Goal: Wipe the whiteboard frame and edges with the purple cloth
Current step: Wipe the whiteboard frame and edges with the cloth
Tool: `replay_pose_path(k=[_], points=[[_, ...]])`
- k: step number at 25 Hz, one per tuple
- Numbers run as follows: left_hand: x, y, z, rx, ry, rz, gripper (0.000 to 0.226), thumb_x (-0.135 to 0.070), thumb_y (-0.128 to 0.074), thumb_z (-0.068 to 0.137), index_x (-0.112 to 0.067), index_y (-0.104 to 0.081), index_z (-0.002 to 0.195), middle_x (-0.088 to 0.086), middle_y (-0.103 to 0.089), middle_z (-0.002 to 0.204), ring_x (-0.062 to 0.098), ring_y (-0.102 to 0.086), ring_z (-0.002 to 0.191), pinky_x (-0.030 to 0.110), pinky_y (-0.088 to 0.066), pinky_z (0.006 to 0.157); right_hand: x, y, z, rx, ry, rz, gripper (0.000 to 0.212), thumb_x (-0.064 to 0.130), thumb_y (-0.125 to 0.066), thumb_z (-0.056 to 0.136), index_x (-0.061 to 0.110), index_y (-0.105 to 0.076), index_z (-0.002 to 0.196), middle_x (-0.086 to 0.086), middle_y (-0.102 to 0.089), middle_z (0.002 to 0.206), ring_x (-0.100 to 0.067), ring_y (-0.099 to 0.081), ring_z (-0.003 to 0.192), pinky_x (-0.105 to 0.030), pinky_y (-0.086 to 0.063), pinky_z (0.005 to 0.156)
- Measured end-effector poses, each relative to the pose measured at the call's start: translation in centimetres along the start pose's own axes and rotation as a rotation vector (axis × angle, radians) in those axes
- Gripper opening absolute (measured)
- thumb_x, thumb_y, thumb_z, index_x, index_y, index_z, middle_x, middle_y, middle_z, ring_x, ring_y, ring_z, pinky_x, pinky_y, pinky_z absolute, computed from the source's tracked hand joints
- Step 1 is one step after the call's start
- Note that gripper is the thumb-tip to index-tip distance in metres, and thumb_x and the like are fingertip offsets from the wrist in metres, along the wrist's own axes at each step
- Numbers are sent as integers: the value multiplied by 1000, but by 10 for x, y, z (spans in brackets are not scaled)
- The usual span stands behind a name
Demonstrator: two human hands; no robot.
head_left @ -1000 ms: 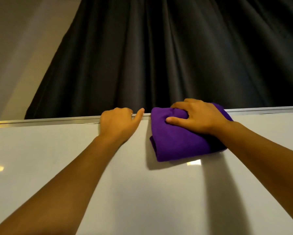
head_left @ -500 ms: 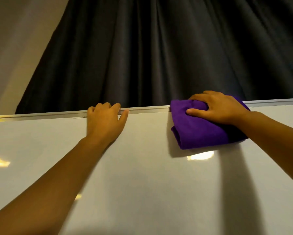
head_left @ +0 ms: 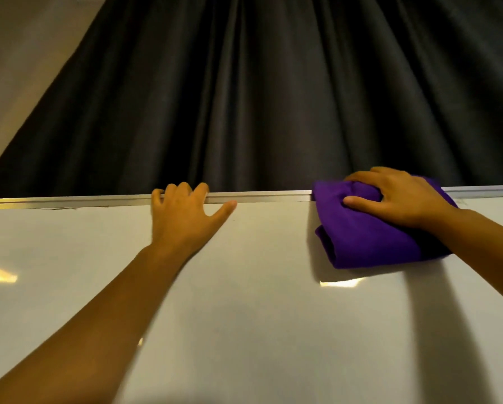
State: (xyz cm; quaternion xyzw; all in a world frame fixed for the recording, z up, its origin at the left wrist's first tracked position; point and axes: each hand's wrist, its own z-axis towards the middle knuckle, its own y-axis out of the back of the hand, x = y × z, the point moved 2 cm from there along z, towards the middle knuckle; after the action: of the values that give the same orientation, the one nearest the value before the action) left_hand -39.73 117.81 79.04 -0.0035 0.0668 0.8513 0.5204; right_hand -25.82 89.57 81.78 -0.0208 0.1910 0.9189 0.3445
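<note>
Right hand [head_left: 401,199] clenched on the purple cloth [head_left: 364,231], fingers over the top of the wad, thumb pressing its front. Cloth sits folded over the top frame rail [head_left: 261,196] of the whiteboard [head_left: 244,301], right of centre, lower half hanging against the board face. Left hand [head_left: 183,220] grasps nothing: palm flat on the board, fingertips hooked over the rail, thumb splayed out.

Risks, as I read it:
- Cloth is bunched thick; it may ride over the rail and miss the narrow lip where it meets the board.
- Grip is mostly downward pressure, so a fast sweep could let the wad roll or slip off behind the board, toward the dark curtain [head_left: 273,97].
- Left hand is the brace; leaning hard on it could rock the board.

Versus a second ago: cloth and right hand have slid right along the rail, gap to the left hand much wider. Left hand has gone from curled to flat and spread.
</note>
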Motion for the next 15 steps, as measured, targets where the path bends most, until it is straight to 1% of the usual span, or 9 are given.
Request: replay_pose_path(k=[3,5,7,9,12,15], points=[[7,0,1,-24,0,0,72,-72,-30,80,-16,-56,116,14,-60,110,33,-49,111,50,-24,108,16,-4,9,-42,14,-12,73,73,-27,67,25,-56,113,-5,-62,107,-20,-55,91,-31,-42,74],[13,2,2,-33,-6,10,77,-72,-26,76,-14,-55,116,16,-60,111,35,-49,111,51,-25,107,42,-14,22,-59,58,-23,65,73,-30,74,26,-58,109,-1,-60,100,-14,-49,83,-30,-39,71],[19,1,5,-46,-5,0,78,-70,-25,73,-13,-56,117,17,-60,111,36,-50,111,52,-26,107,66,-28,33,-78,118,-19,58,71,-33,78,28,-57,109,0,-62,103,-11,-47,83,-29,-36,70],[21,-1,6,-53,0,3,80,-71,-25,72,-12,-56,116,17,-61,110,36,-51,110,52,-27,106,75,-34,37,-72,148,-5,55,68,-34,80,28,-56,111,0,-63,107,-9,-47,85,-28,-36,71],[16,-5,7,-57,-16,18,80,-71,-26,72,-12,-57,115,18,-62,107,37,-53,107,54,-28,105,62,-31,35,-60,178,3,53,67,-34,81,29,-55,113,1,-63,109,-8,-47,86,-29,-36,72],[10,-5,8,-73,-18,20,79,-71,-26,73,-10,-58,112,18,-63,101,38,-55,101,55,-30,103,32,-20,27,-47,170,-16,51,66,-35,81,28,-57,107,1,-65,105,-9,-49,84,-29,-37,71]])
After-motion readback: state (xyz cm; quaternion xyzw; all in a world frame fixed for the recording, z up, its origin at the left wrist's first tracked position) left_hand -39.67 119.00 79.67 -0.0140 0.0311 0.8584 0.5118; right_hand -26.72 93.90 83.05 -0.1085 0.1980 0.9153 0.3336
